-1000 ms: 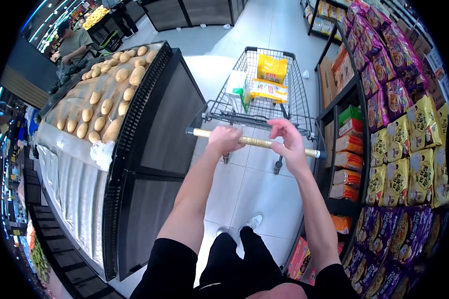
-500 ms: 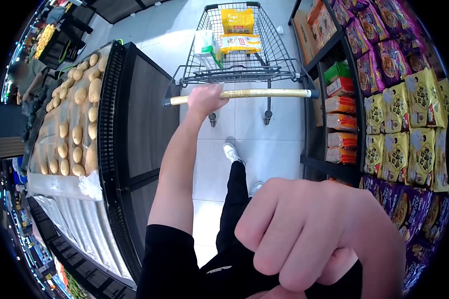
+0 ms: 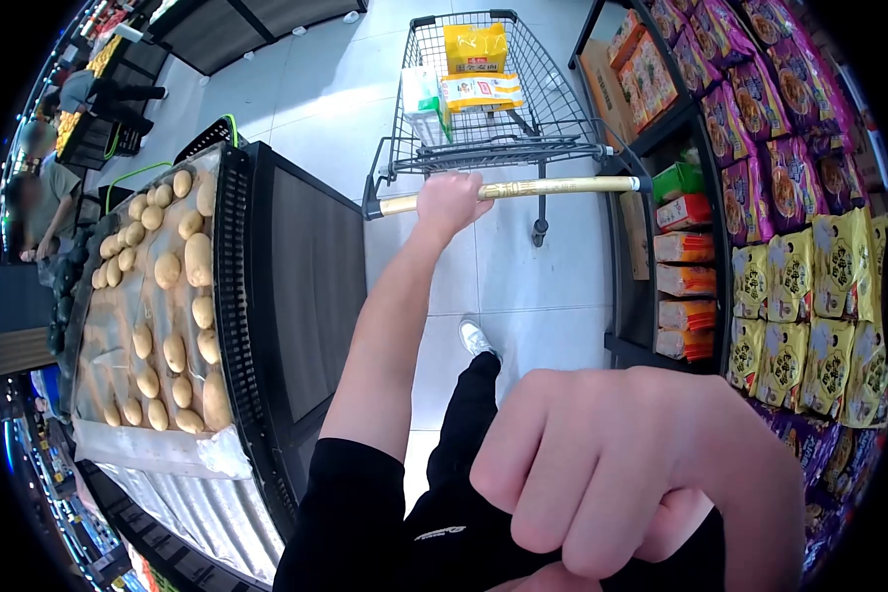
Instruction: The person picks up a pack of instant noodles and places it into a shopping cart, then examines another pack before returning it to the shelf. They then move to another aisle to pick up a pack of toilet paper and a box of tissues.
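My left hand (image 3: 451, 207) is wrapped round the yellow handle bar (image 3: 553, 185) of a wire shopping cart (image 3: 553, 84), left of the bar's middle. A yellow package (image 3: 475, 47), a white and yellow package (image 3: 481, 92) and a white and green package (image 3: 422, 104) lie in the cart. Close to the camera at the lower right, my right hand (image 3: 631, 464) is curled with its knuckles toward the view. Its palm side is hidden, so whatever it may hold cannot be seen.
Potatoes (image 3: 168, 269) lie on a display stand (image 3: 306, 286) at the left. Shelves at the right hold yellow packets (image 3: 789, 276), purple packets (image 3: 755, 104) and orange packets (image 3: 685, 280). Several people (image 3: 99, 99) are at the upper left. A white shoe (image 3: 476, 337) shows on the tiled floor.
The potato stand and right shelves sit lower in view, and more floor shows beyond the stand. The cart and my left hand have shifted slightly right in view. My right hand stays curled.
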`<state>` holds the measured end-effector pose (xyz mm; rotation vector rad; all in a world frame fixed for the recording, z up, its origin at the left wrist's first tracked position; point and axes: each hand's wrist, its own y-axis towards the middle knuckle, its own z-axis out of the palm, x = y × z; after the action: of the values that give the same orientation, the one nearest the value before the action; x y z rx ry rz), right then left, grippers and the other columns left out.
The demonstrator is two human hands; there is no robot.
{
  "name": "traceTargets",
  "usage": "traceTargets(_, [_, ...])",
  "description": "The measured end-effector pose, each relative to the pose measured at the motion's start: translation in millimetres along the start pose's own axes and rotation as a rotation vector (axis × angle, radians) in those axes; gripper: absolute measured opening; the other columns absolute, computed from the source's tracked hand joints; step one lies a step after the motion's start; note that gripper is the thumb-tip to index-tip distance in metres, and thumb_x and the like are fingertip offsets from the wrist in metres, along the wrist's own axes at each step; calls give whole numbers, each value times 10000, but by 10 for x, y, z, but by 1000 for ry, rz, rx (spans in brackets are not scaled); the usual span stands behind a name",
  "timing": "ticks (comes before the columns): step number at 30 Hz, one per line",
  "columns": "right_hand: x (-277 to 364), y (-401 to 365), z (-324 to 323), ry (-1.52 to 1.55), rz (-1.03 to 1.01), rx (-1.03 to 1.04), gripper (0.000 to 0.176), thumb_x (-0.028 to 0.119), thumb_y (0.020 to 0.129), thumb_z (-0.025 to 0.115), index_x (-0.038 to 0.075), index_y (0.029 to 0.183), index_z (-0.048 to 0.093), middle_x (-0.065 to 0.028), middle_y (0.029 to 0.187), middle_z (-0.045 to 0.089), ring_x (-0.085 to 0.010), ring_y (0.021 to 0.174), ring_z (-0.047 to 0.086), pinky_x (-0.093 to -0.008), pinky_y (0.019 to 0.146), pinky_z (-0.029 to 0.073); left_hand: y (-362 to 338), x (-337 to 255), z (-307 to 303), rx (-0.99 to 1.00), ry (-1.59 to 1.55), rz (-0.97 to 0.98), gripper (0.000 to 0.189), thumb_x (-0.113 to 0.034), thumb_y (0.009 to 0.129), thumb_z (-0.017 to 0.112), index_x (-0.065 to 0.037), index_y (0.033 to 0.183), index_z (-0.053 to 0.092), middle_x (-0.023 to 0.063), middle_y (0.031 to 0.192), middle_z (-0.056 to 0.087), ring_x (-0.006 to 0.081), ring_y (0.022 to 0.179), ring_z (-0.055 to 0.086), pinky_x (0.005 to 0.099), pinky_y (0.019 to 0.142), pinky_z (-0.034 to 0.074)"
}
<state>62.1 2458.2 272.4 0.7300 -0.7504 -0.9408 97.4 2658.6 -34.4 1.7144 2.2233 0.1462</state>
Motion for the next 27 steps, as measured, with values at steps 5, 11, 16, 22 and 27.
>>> traceTargets(5, [-207,155,-125,-20,-33,-7,93,84,825,662,36,904,673,-4,637,432,-124,557,400,-290,586,296,283,121,48,42,19,-29,373,-447,707,804,-124,713,618,28,657,653,227,636,663,377,583,534])
traceTargets(11, [-331,375,-398,-11,-31,-17,46,81,847,654,46,860,681,3,605,406,-121,518,371,-290,548,269,516,293,103,40,9,-20,378,-432,687,820,-111,722,623,51,656,651,236,650,668,370,600,541])
traceTargets(16, [-349,574,-956,-118,104,-41,63,79,866,647,54,824,688,8,578,384,-118,486,346,-290,516,247,786,471,154,22,-10,-18,371,-416,682,822,-105,727,625,63,670,656,248,656,668,376,595,534])
traceTargets(22, [-411,478,-3684,-1061,853,-239,164,98,925,640,37,894,491,-6,713,556,-97,639,558,-259,586,451,1214,731,190,-14,8,6,344,-390,694,802,-97,750,629,76,686,656,266,644,660,389,585,528])
traceTargets(27, [-366,44,-5327,-1813,1030,-275,177,227,940,618,59,931,562,-107,715,655,-261,689,663,-401,632,490,1736,1060,348,-46,-41,3,332,-348,667,790,-92,651,580,96,609,592,292,570,608,423,538,498])
